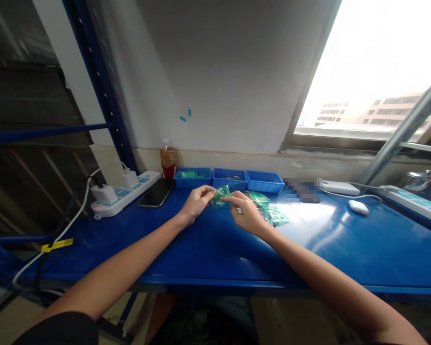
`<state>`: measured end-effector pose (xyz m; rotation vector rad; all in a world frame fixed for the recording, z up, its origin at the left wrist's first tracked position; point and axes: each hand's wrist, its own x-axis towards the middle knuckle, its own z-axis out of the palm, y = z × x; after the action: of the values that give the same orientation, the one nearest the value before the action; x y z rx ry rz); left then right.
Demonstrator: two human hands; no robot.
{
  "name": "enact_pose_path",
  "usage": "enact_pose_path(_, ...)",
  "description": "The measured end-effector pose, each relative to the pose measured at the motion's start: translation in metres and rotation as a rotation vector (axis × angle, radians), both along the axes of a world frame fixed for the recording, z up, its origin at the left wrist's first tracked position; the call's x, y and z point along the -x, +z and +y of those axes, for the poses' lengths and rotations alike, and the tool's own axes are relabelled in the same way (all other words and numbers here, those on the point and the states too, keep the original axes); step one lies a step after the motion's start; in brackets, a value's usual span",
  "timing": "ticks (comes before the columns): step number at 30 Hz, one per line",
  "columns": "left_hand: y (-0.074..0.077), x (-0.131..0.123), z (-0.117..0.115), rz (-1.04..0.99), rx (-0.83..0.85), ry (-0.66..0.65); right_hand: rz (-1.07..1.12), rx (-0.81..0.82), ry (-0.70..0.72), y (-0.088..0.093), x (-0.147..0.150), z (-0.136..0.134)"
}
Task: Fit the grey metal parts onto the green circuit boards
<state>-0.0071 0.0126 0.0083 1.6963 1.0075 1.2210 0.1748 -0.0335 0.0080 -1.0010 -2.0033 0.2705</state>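
My left hand (pixel 197 202) pinches the left edge of a small clear plastic bag with green print (pixel 221 193), held just above the blue table. From the other side, the index finger of my right hand (pixel 247 213) reaches across to the bag's lower part. The other fingers of that hand are curled in, with a small shiny bit near them that is too small to name. Beyond and beside my right hand lie more green-printed bags (pixel 278 216) and some small dark pieces, partly hidden by the hand.
Along the wall stand three blue bins: one with green bags (pixel 193 183), one with small metal parts (pixel 230 184), and a third (pixel 265 188). A drink bottle (pixel 169 160), phone (pixel 157 192) and power strip (pixel 129 191) are left. A white earbud case (pixel 358 207) lies right.
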Motion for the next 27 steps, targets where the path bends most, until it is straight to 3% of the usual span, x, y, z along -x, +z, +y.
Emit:
enact_pose_path(2, 0.003, 0.001, -0.004, 0.096, -0.218, 0.039, 0.116, 0.117, -0.037, 0.003, 0.001, 0.0)
enact_pose_path(5, 0.006, 0.002, -0.012, 0.304, -0.565, -0.034, 0.302, 0.374, -0.101, 0.008, 0.002, -0.001)
enact_pose_path(7, 0.006, 0.001, -0.016, 0.389, -0.691, -0.105, 0.411, 0.505, -0.126, 0.01, 0.002, 0.0)
enact_pose_path(9, 0.006, -0.002, -0.019, 0.45, -0.715, -0.148, 0.473, 0.534, -0.121, 0.009, 0.001, 0.001)
enact_pose_path(13, 0.006, -0.006, -0.019, 0.45, -0.495, -0.181, 0.344, 0.327, -0.097, 0.004, -0.002, 0.005)
enact_pose_path(17, 0.008, -0.003, -0.011, 0.188, -0.024, -0.104, 0.084, 0.018, -0.153, 0.0, -0.003, 0.005)
enact_pose_path(20, 0.008, 0.0, -0.005, 0.03, 0.213, -0.103, 0.001, -0.116, -0.16, 0.001, -0.002, 0.003)
enact_pose_path(24, 0.005, -0.002, -0.006, -0.1, 0.291, -0.185, -0.009, -0.177, -0.083, 0.005, -0.002, -0.002)
enact_pose_path(27, 0.01, 0.002, -0.003, -0.033, 0.116, -0.135, -0.037, -0.181, -0.064, 0.007, -0.003, -0.002)
